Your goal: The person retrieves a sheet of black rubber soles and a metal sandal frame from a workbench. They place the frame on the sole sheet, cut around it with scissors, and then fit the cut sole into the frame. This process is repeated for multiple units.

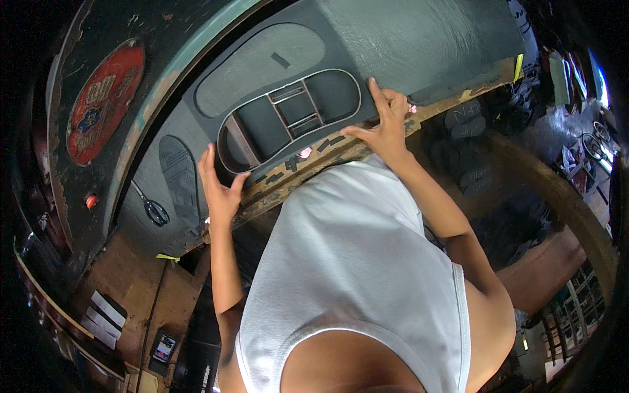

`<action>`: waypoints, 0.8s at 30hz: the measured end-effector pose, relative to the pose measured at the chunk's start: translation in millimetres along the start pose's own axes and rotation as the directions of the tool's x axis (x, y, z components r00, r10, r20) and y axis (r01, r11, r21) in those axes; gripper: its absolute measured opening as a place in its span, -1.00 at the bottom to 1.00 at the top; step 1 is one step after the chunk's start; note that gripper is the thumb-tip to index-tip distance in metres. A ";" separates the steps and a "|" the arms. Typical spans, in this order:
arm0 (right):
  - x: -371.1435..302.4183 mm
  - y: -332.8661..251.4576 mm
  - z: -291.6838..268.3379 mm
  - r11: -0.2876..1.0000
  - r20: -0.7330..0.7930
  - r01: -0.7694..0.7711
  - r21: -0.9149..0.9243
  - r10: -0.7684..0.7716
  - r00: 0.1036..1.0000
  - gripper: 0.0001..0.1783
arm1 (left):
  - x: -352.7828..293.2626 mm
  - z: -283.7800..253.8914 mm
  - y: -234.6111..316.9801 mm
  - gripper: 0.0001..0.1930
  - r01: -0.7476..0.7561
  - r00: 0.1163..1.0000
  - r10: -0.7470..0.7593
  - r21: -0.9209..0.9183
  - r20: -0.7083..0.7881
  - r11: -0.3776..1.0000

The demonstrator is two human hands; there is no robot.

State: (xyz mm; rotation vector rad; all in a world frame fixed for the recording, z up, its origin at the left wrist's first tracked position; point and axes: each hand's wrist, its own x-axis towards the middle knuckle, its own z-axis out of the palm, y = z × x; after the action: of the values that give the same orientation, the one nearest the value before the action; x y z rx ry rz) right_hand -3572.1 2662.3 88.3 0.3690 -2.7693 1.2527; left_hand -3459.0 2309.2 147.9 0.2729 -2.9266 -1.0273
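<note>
Die [280, 118] on grey sheet [406, 46], upper centre

Scissors [156, 213], dark sole-shaped patch [180, 177] left of frame; oval outline [262, 62] just above. Die oblong, thin-rimmed, cross-braced. Left grip [223, 196], right grip [390, 131] unclenched at its ends; contact unclear.

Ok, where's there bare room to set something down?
The grey sheet's right end lies bare, bordered by the right hand, the oval metal die and the wooden edge. It's crowded leftward: scissors, dark sole shape, left hand.
</note>
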 end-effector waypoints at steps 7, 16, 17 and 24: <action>-1.0 -0.3 -2.2 0.997 0.007 0.046 -0.055 -0.046 0.999 0.12 | -9.0 17.4 -2.3 -0.66 -0.101 0.994 0.103 0.031 -0.047 0.994; 0.5 -3.3 -2.1 0.998 -0.016 0.049 -0.049 -0.049 0.999 0.06 | -10.0 22.0 -1.9 -0.52 -0.144 0.984 0.151 0.081 -0.090 0.986; 1.9 -6.2 -5.7 0.998 -0.010 0.045 -0.048 -0.046 0.999 0.04 | -10.4 20.0 -0.7 -0.48 -0.135 0.988 0.139 0.057 -0.073 0.989; 37.0 -47.2 -95.3 0.992 0.241 0.003 0.126 -0.034 0.970 -0.51 | -14.9 -48.0 -3.7 -0.48 -0.199 0.825 0.187 0.035 -0.534 0.979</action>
State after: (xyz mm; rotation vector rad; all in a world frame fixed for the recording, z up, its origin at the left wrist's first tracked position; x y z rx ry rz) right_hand -3598.6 2696.7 192.2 0.5951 -2.8824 1.4730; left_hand -3439.8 2279.3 183.6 0.2125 -2.3755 -0.7915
